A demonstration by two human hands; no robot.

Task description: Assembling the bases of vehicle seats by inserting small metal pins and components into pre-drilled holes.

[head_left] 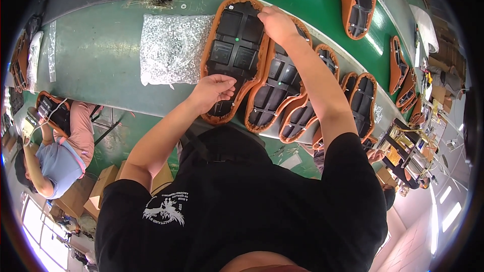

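Right, your brown-edged black panel lies on the gray table in front of you, back side up, long axis running away from you, far end leaning slightly right. Your 2 hands split that length: right hand at the far end's right rim, left hand over the near half, closer to your body. Left thumb and fingertips look drawn together; can't tell if anything small sits between. Right fingertips are at the rim, but can't tell whether they're clamped on it. Clear bag of small rings sits just left; next panel crowds the right edge.
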